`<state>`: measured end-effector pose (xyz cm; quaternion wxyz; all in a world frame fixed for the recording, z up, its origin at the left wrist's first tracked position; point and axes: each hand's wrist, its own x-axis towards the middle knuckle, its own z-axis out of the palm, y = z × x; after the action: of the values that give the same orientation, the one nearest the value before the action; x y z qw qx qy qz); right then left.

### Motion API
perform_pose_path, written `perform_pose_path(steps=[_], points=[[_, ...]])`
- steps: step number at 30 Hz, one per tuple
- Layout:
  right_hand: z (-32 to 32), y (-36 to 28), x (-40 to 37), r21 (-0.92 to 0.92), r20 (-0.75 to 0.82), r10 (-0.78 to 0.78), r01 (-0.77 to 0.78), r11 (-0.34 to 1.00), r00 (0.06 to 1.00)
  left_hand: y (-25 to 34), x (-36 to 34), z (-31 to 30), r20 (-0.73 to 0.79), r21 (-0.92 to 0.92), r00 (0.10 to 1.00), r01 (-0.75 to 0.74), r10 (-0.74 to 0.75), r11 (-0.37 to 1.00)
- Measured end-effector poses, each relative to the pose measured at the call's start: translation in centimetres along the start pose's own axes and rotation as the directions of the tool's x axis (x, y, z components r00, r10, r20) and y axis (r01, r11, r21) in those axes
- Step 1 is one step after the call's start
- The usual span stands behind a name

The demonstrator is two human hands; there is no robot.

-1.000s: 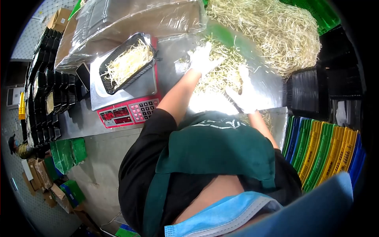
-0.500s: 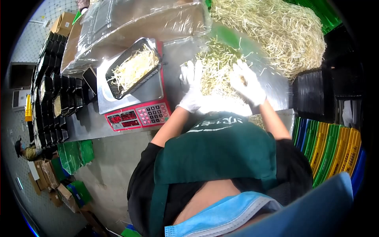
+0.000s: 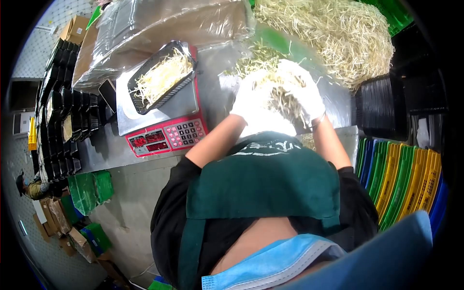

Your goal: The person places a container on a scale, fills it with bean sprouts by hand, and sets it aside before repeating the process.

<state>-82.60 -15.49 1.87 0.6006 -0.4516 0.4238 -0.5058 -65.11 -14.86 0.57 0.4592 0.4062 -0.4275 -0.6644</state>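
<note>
White gloves cover both of my hands. A clump of bean sprouts (image 3: 286, 95) is gathered between them, close to my apron, and some strands hang down. My left hand (image 3: 246, 99) cups the clump from its left side, while my right hand (image 3: 310, 96) is wrapped round its right side; glare hides some fingertips. Just beyond my hands, loose greenish sprouts (image 3: 256, 59) lie on the metal table (image 3: 217, 89). To the left, a black plastic tray (image 3: 169, 96) with pale sprouts in it rests tilted on a red digital scale (image 3: 159, 130).
A big heap of bean sprouts (image 3: 338, 43) lies at the back right. Stacked black trays (image 3: 379, 106) stand at the right, above coloured crates (image 3: 401, 183). More black trays (image 3: 60, 116) are piled on the left. Plastic film (image 3: 169, 38) covers something at the back.
Both hands have closed in from the sides of the sprout pile and scooped up a clump towards my body. Fewer sprouts show on the table behind. The tray stays on the scale.
</note>
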Motion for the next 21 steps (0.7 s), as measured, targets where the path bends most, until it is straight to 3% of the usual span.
perform_pose_path(steps=[1,2,3,4,6,8,10,11,14,15,16,17,18,19,20,21], points=[[-1.1,2.3,0.2,-0.042,0.025,-0.140,0.141,0.989,0.990,0.2,-0.8,-0.1,-0.032,0.085,0.999,-0.014,0.017,0.996],[-1.6,2.9,0.5,-0.044,0.033,-0.141,0.143,0.989,0.989,0.0,-1.3,-0.3,-0.067,0.167,0.997,-0.017,0.028,0.986],[-2.1,3.7,0.5,-0.376,0.057,-0.199,0.206,0.903,0.978,-1.5,-1.6,-1.3,-0.041,-0.149,0.994,0.090,-0.097,0.985],[-2.5,4.1,0.3,-0.662,0.098,-0.247,0.248,0.707,0.964,-2.8,-1.7,-2.5,-0.044,-0.151,0.994,0.095,-0.102,0.984],[-3.1,4.2,-0.8,-0.727,0.083,-0.242,0.225,0.649,0.967,-3.9,-1.5,-4.6,0.016,-0.440,0.963,0.247,-0.268,0.863],[-2.4,4.0,-2.1,-0.785,0.062,-0.232,0.191,0.590,0.971,-2.8,-2.3,-3.9,0.031,-0.356,0.964,0.259,-0.266,0.898],[0.1,3.9,-3.2,-0.843,0.247,-0.298,0.356,0.404,0.922,-1.3,-2.4,-1.3,-0.043,-0.448,0.867,0.427,-0.496,0.785],[2.1,3.7,-4.2,-0.928,0.207,-0.216,0.261,0.265,0.954,-1.5,-2.4,-0.7,-0.033,-0.347,0.880,0.434,-0.473,0.831],[3.7,4.6,-3.5,-0.919,0.275,-0.324,0.346,0.187,0.905,-0.7,-1.7,0.5,0.061,-0.324,0.926,0.370,-0.371,0.871],[3.6,4.8,-2.4,-0.877,0.220,-0.482,0.388,0.283,0.848,-0.1,-1.6,0.1,0.181,-0.389,0.899,0.438,-0.399,0.811],[2.5,5.2,-1.0,-0.877,0.219,-0.482,0.388,0.283,0.848,0.2,-1.8,-0.2,0.180,-0.388,0.899,0.438,-0.399,0.811],[0.7,5.7,0.4,-0.802,0.197,-0.443,0.404,0.441,0.875,0.4,-2.0,-0.5,0.232,0.057,0.942,0.235,-0.242,0.970],[-0.3,6.0,1.0,-0.703,0.182,-0.400,0.403,0.586,0.898,0.7,-2.3,-0.9,0.349,0.466,0.930,-0.064,-0.116,0.882],[-0.2,3.9,1.0,-0.364,0.106,-0.243,0.265,0.893,0.964,-2.7,-1.5,-3.3,0.319,0.489,0.946,-0.111,-0.059,0.865],[0.8,1.9,0.5,-0.040,0.034,-0.140,0.141,0.989,0.990,-4.3,-1.6,-4.4,0.320,0.489,0.946,-0.113,-0.057,0.865],[0.8,0.1,-0.2,0.021,-0.062,-0.113,0.114,0.993,0.992,-5.4,-1.7,-5.0,0.171,0.028,0.984,0.052,-0.056,0.998]])
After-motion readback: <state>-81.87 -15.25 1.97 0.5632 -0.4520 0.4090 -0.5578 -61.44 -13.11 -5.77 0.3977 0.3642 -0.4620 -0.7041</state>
